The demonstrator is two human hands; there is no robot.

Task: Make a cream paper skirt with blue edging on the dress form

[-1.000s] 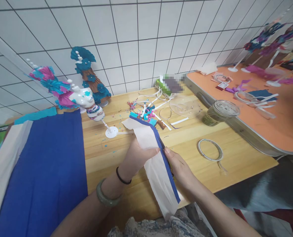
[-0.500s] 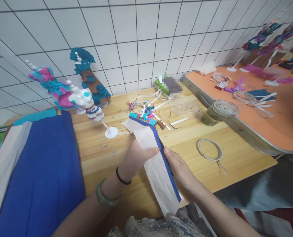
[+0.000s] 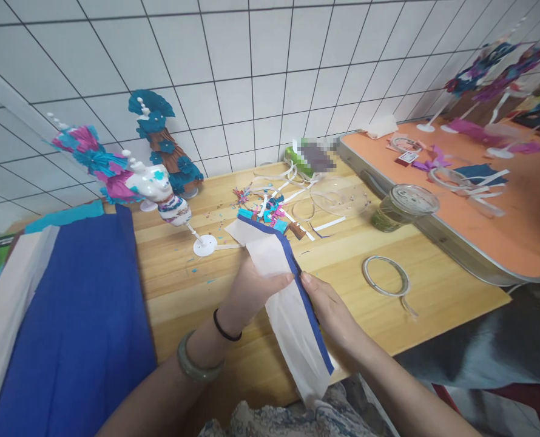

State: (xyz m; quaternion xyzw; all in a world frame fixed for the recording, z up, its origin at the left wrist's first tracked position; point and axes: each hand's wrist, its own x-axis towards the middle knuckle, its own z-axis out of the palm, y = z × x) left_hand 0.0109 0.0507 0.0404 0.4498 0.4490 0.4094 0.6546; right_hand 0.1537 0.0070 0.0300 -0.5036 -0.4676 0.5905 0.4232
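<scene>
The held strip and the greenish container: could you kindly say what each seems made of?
Held strip: probably matt crepe paper, given its dull surface and soft creases. Greenish container: likely glossy plastic, possibly glass, given its see-through, shiny top.

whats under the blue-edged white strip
The left hand reaches under the blue-edged white strip, thumb on top; wooden tabletop shows beside it. Other fingers and anything else beneath are covered.
</scene>
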